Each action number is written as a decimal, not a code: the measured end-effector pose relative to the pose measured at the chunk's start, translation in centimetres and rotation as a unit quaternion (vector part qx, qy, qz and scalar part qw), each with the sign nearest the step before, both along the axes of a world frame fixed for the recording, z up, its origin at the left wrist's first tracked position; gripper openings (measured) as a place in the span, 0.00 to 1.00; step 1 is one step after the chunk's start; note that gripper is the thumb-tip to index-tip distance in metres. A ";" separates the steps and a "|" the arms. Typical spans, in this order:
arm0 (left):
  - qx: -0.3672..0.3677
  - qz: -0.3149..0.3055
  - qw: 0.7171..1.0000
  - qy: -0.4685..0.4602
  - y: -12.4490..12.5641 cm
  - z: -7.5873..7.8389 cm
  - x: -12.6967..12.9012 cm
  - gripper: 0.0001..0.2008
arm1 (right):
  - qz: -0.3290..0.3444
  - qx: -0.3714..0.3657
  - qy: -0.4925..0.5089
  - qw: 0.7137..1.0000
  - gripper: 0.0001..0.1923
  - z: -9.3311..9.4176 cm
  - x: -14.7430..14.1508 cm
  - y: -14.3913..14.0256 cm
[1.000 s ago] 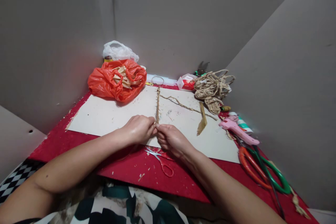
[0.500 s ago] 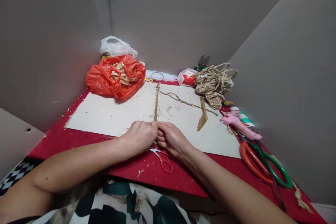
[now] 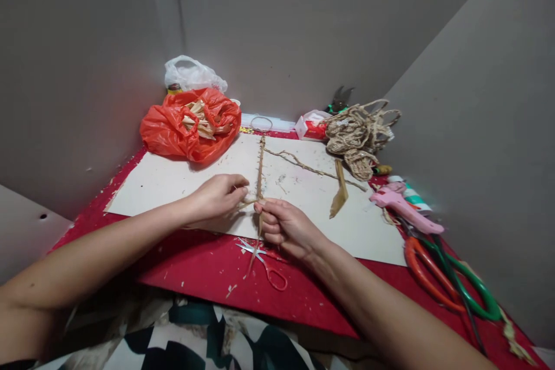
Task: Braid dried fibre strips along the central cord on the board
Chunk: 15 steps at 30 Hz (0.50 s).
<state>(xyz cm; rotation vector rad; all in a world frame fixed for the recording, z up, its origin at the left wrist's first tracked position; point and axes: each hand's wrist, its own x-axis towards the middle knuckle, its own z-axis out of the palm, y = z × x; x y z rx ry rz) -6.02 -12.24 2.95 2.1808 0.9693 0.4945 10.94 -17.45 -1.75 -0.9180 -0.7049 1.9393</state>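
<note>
Fingers of both hands pinch a twisted fibre cord (image 3: 260,167) running toward twelve o'clock over the white sheet (image 3: 182,185); left hand (image 3: 219,199) seemingly nips a side strand, right hand (image 3: 284,228) clamps the near end; light, limp, fray-prone, probably best gripped beside the twist.

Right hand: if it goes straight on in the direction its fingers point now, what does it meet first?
The right hand points leftward toward the left hand, so it would probably meet the twisted fibre strand pinched between them, then the left hand; depth is unclear.
</note>
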 end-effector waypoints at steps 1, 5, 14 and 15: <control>-0.091 -0.028 0.995 -0.018 0.6 -0.6 0.5 0.11 | 0.007 0.001 0.001 1.000 0.10 -0.1 0.1 0.1; -0.314 -0.072 0.944 -0.067 1.5 -2.6 2.1 0.13 | 0.032 0.002 -0.003 0.999 0.10 -0.3 0.6 0.4; -0.195 -0.165 0.966 -0.030 2.8 -2.7 1.4 0.14 | 0.088 -0.014 -0.024 0.996 0.10 -0.2 1.8 1.0; -0.176 -0.168 0.970 -0.020 2.9 -2.7 1.3 0.14 | 0.091 -0.016 -0.024 0.995 0.10 -0.2 1.8 1.1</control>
